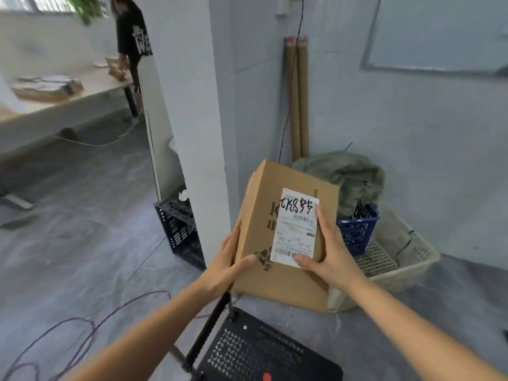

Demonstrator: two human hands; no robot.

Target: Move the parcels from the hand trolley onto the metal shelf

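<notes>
Box held in the air above the trolley, shelf out of sight.
Left hand (229, 264) and right hand (331, 253) clasp the box (286, 235) by flat palms only; tilted, it could slip onto the trolley (264, 353).

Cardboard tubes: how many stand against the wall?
2: left cardboard tube and right cardboard tube lean side by side behind the green sack, which hides their bases.

I see a brown cardboard parcel (286, 235), white label up, tilted above what looks like the trolley's black deck (264, 350)
</notes>
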